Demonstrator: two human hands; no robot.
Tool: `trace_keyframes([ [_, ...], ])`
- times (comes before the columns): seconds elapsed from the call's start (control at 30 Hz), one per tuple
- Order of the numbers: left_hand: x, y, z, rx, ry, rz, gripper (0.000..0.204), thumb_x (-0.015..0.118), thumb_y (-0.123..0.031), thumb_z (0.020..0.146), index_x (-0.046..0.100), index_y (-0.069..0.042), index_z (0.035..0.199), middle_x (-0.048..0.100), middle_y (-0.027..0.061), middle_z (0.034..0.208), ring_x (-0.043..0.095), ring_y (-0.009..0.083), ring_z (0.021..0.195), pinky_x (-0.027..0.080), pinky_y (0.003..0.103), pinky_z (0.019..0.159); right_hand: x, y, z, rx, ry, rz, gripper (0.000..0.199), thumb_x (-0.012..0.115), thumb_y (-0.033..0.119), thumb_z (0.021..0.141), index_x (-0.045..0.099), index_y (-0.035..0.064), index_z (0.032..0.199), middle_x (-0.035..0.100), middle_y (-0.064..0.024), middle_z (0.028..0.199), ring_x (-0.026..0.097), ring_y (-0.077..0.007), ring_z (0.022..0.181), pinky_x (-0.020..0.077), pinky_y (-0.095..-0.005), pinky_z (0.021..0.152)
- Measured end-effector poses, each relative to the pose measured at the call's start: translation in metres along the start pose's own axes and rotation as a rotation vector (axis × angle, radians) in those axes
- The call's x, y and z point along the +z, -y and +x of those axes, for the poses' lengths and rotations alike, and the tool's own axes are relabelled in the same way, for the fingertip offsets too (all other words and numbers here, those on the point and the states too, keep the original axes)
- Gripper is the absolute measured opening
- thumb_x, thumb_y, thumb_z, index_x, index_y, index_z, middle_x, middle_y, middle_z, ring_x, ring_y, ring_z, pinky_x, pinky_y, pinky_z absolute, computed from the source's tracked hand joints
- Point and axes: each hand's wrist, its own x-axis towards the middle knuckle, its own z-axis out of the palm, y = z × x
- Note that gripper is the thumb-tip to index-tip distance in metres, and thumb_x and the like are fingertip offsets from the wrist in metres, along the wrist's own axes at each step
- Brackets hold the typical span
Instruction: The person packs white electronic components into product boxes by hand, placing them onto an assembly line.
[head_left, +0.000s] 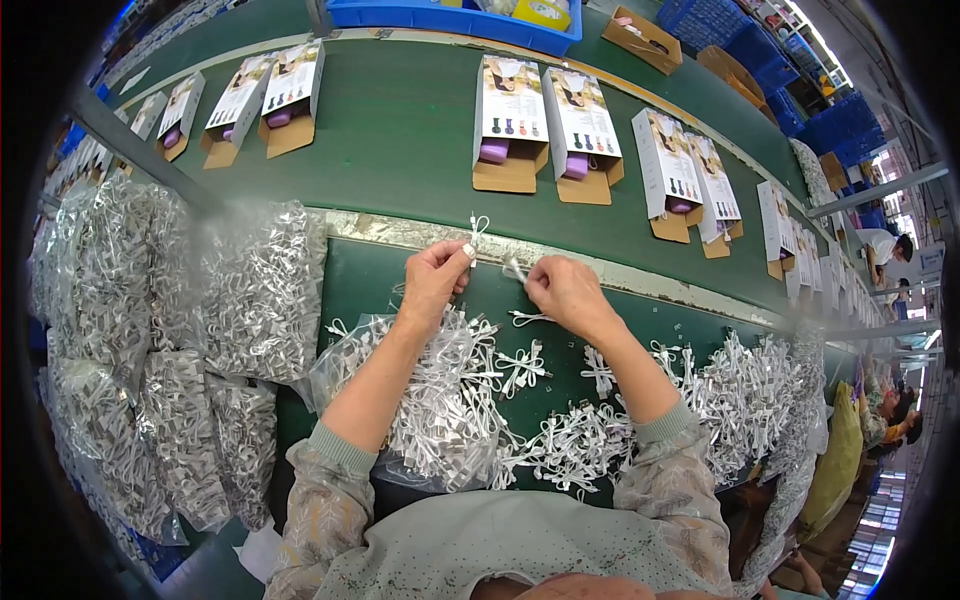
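Both hands work just short of the metal strip [560, 262] that edges the green desk [400, 280]. The left hand [435, 280] pinches a small white cable [478, 232] against that strip, its loop poking up past the fingertips. The right hand [565, 292], close beside it, is closed on a tiny clear wrapper [514, 269]. On the person's side of the strip lies a heap of bundled white cables [470, 400]; beyond it, open product boxes [545, 135] ride a green conveyor.
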Motion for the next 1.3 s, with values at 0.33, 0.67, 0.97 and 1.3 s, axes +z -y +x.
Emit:
trace_keyframes([
  [0.33, -0.001, -0.001, -0.006, -0.004, -0.005, 0.001, 0.020, 0.065, -0.018, 0.082, 0.065, -0.002, 0.093, 0.055, -0.0038, 0.066, 0.047, 0.0033, 0.055, 0.036, 0.018, 0.051, -0.005, -0.039, 0.121, 0.258, -0.525, -0.116, 0.017, 0.059, 0.010, 0.075, 0.063, -0.0051, 0.081, 0.062, -0.0258, 0.078, 0.060, -0.0430, 0.077, 0.0479, -0.0491, 0.072],
  [0.67, -0.007, -0.005, 0.000, 0.027, -0.016, -0.003, 0.020, 0.065, -0.019, 0.081, 0.064, -0.001, 0.091, 0.054, -0.0033, 0.065, 0.047, 0.0043, 0.055, 0.037, 0.019, 0.051, -0.024, -0.015, -0.012, -0.140, 0.075, 0.012, 0.023, 0.063, 0.011, 0.077, 0.058, 0.0018, 0.098, 0.059, -0.0152, 0.095, 0.058, -0.0310, 0.089, 0.0464, -0.0373, 0.078],
  [0.97, -0.018, -0.003, 0.004, 0.222, -0.330, -0.141, 0.018, 0.063, -0.016, 0.084, 0.063, 0.000, 0.094, 0.056, -0.0019, 0.067, 0.048, 0.0042, 0.055, 0.038, 0.018, 0.049, -0.019, -0.003, -0.026, 0.283, 0.233, 0.724, 0.020, 0.064, 0.017, 0.081, 0.057, 0.0001, 0.089, 0.062, -0.0061, 0.075, 0.060, -0.0125, 0.065, 0.0495, -0.0242, 0.060],
  [1.3, -0.017, 0.011, 0.000, 0.229, -0.497, -0.236, 0.025, 0.059, -0.013, 0.085, 0.059, 0.002, 0.104, 0.057, 0.0000, 0.072, 0.051, 0.0053, 0.060, 0.043, 0.020, 0.053, 0.054, 0.066, 0.149, 0.386, 0.029, 1.553, 0.011, 0.056, 0.000, 0.083, 0.058, -0.0090, 0.090, 0.062, -0.0141, 0.084, 0.063, -0.0207, 0.074, 0.0567, -0.0293, 0.067],
])
